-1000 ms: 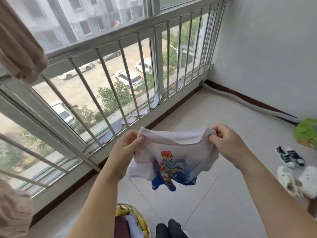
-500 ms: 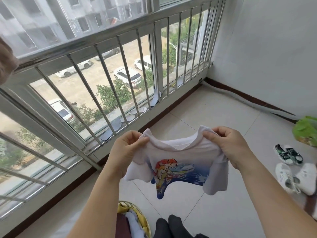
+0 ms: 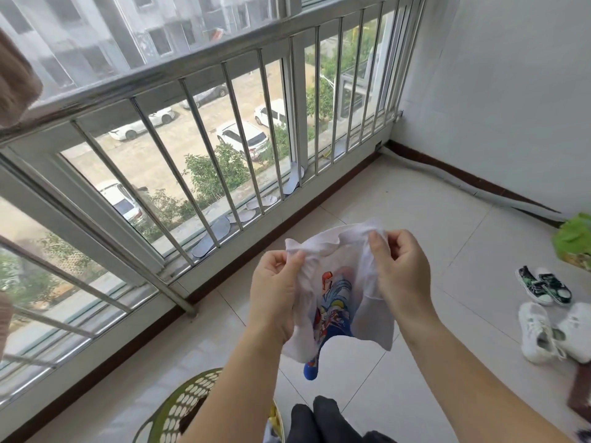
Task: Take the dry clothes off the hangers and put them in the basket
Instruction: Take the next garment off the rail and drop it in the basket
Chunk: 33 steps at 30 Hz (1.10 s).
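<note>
A small white T-shirt (image 3: 339, 282) of thin, soft fabric w/ a bright cartoon print (red, blue, orange) is held up at centre frame, above the pale glossy tiled floor (image 3: 431, 219). The left hand (image 3: 275, 295) is pinched shut on the shirt's upper edge at its left side; the right hand (image 3: 399, 270) is pinched shut on the upper edge at its right side, thumb & fingers closed on bunched cloth. The 2 hands are close together, so the fabric is gathered into vertical folds btwn them & the print is crumpled; the lower hem hangs free, w/ a blue tip of the print at the bottom.

At lower left of the frame a round basket (image 3: 179, 407) is seen, green plastic w/ rows of oval cut-outs in its rim; it is partly hidden by the left forearm. Some clothing is glimpsed inside it, incl. a bit of yellow, but details can't be told. The shirt is not in the basket; it is held up & to the right of it in the picture.

Feet in black socks (image 3: 315, 420) are seen at bottom centre. A metal railing (image 3: 204, 148) w/ slim round bars runs across the left & top of the frame, w/ glass panes behind. White sneakers (image 3: 556, 330) & a green-black patterned pair (image 3: 543, 284) lie at right on the floor. A brownish fuzzy garment (image 3: 16, 81) hangs at upper left
</note>
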Available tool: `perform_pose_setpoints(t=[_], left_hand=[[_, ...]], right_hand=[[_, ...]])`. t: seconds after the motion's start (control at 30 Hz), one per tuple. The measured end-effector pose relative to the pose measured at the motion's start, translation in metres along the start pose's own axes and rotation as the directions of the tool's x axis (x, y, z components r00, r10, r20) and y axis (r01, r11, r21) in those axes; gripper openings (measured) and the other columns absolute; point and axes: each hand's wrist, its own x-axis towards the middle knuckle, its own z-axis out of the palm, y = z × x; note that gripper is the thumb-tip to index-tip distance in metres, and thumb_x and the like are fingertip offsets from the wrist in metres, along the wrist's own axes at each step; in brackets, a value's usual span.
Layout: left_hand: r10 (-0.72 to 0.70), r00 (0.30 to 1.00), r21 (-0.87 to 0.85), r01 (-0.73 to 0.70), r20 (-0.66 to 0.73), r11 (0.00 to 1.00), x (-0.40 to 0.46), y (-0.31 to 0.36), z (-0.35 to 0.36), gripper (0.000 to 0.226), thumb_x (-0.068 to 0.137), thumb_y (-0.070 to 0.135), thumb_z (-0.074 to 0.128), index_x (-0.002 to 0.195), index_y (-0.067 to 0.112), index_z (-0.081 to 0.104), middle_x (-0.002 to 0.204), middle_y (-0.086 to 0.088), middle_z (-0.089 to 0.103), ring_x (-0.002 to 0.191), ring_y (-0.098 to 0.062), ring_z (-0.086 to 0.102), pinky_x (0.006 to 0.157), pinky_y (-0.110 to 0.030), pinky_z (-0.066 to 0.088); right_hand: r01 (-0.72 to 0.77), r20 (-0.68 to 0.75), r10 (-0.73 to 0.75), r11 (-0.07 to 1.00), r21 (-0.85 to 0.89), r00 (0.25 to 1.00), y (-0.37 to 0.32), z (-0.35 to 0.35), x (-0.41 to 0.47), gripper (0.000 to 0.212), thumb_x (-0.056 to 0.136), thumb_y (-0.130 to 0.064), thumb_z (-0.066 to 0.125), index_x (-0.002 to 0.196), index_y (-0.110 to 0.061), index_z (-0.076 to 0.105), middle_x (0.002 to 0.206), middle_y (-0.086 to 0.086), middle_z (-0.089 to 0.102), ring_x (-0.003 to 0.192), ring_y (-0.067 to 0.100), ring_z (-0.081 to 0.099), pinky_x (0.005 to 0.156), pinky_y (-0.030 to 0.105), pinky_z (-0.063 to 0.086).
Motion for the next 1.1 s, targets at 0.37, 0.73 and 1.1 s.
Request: perform_pose_setpoints(t=[0.37, 0.73, 1.1], left_hand=[[0.045, 0.979, -0.118, -0.021, 0.198, 0.993, -0.035, 0.013, 0.023, 0.035, 0.098, 0.027, 0.037, 0.085, 0.011, 0.065, 0.095, -0.006, 0.068, 0.075, -0.011, 0.068, 0.068, -0.033, 0.056], [0.322, 0.84, 0.822, -0.518, 0.436, 0.238, 0.005, 0.025, -0.006, 0.056, 0.064, 0.048, 0.075, 0.112, 0.022, 0.066, 0.127, 0.007, 0.037, 0.123, -0.012, 0.028, 0.106, -0.031, 0.02], [0.135, 0.848, 0.719, -0.51, 0.512, 0.473, 0.0, 0.03, 0.01, 0.017, 0.084, 0.024, 0.066, 0.082, 0.007, 0.064, 0.075, -0.01, 0.062, 0.068, -0.019, 0.052, 0.065, -0.032, 0.044]], right_hand=[[0.152, 0.399, -0.171, 0.985, 0.079, 0.901, -0.009, 0.009, -0.017, 0.019, 0.084, -0.042, 0.062, 0.099, -0.03, 0.064, 0.088, -0.01, 0.067, 0.079, 0.004, 0.061, 0.066, 0.018, 0.052], [0.006, 0.671, -0.152, 0.977, 0.215, 0.725, -0.015, -0.016, 0.016, 0.013, 0.089, -0.012, 0.059, 0.091, -0.017, 0.071, 0.081, 0.0, 0.068, 0.076, 0.006, 0.059, 0.066, 0.017, 0.049], [0.155, 0.841, 0.004, 0.982, -0.104, 0.54, 0.016, -0.026, 0.046, 0.035, 0.073, -0.018, 0.077, 0.106, -0.021, 0.064, 0.096, -0.001, 0.067, 0.088, 0.013, 0.061, 0.072, 0.026, 0.052]])
